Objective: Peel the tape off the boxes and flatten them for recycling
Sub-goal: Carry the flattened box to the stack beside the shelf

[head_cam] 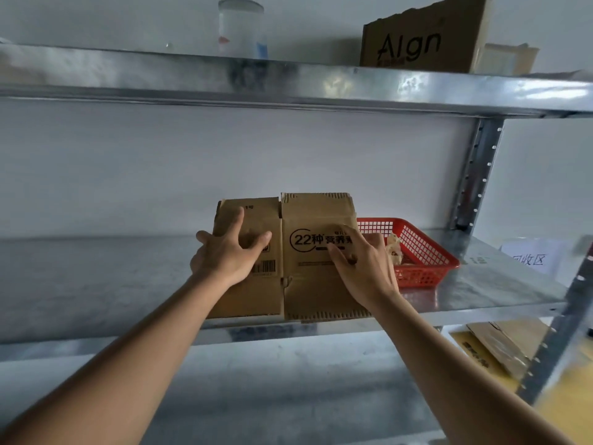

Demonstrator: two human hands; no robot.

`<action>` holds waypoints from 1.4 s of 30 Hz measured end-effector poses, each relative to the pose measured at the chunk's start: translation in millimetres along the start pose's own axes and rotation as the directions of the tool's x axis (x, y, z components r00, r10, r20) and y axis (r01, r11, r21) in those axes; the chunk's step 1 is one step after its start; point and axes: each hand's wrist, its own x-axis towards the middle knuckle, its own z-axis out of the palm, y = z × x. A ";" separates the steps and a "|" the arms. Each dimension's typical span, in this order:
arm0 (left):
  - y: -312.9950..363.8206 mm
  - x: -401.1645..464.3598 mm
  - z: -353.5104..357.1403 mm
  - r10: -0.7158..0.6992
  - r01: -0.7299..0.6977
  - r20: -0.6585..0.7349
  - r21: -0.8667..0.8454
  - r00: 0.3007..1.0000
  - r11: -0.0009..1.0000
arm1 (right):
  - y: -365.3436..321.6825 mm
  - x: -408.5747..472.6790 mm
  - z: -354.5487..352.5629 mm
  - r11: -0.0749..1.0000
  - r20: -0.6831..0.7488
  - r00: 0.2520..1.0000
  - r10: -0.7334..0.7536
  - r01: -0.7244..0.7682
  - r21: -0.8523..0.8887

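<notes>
a flattened cardboard box (308, 252) is laid on a metal shelf (96, 284). it is pressed down by the left hand (229, 256), fingers spread flat, and the right hand (362, 264), open with fingers slightly bent; nothing is gripped. just beside it, a red basket (426, 252) of crumpled tape (394, 250) is seen.

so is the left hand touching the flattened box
Touching: the head view shows the left hand spread palm-down on the flattened box, fingers pressed on its left panel with no gap.
</notes>
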 end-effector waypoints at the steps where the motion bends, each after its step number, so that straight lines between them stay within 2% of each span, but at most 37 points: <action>1: -0.4 -6.0 -0.4 -0.011 0.011 0.001 0.003 1.000 1.000 | 1.7 -1.9 -3.7 0.998 0.031 0.999 0.019 -0.020 0.052; 4: 1.1 -23.0 -3.7 -0.028 0.028 -0.007 0.022 1.000 0.999 | 3.4 -10.3 -14.3 0.953 0.184 0.982 0.052 -0.104 0.285; 7: 1.8 -43.5 -3.7 -0.036 0.036 -0.010 0.018 0.999 0.999 | 8.5 -26.6 -19.4 0.919 0.257 0.964 0.068 -0.161 0.361; 16: -3.3 -112.7 13.9 -0.009 0.006 0.036 0.089 0.999 0.996 | 27.4 -83.5 -26.4 0.906 0.202 0.971 0.128 -0.197 0.374; 19: 3.0 -133.0 18.4 0.085 -0.089 0.033 0.144 0.996 0.986 | 30.7 -108.5 -41.0 0.906 0.166 0.971 0.174 -0.224 0.360; 21: 10.8 -146.7 22.2 0.197 -0.198 0.026 0.175 0.980 0.964 | 36.7 -125.7 -54.1 0.898 0.162 0.964 0.213 -0.258 0.356; 23: 18.0 -162.1 28.2 0.308 -0.311 0.045 0.179 0.950 0.933 | 44.4 -147.8 -68.4 0.888 0.140 0.957 0.254 -0.288 0.358; 27: 29.0 -199.4 42.6 0.440 -0.451 0.123 0.093 0.890 0.887 | 59.8 -204.0 -99.0 0.872 0.069 0.930 0.362 -0.364 0.328; 31: 40.7 -248.6 62.4 0.586 -0.596 0.185 0.001 0.789 0.803 | 78.6 -273.1 -131.8 0.843 0.019 0.885 0.465 -0.449 0.296; 35: 67.5 -296.7 83.6 0.659 -0.677 0.302 -0.057 0.689 0.734 | 104.8 -334.9 -170.6 0.821 -0.029 0.838 0.544 -0.526 0.221; 42: 152.9 -375.5 114.7 0.773 -0.802 0.375 -0.115 0.511 0.586 | 170.0 -417.3 -256.8 0.779 -0.176 0.759 0.627 -0.615 0.124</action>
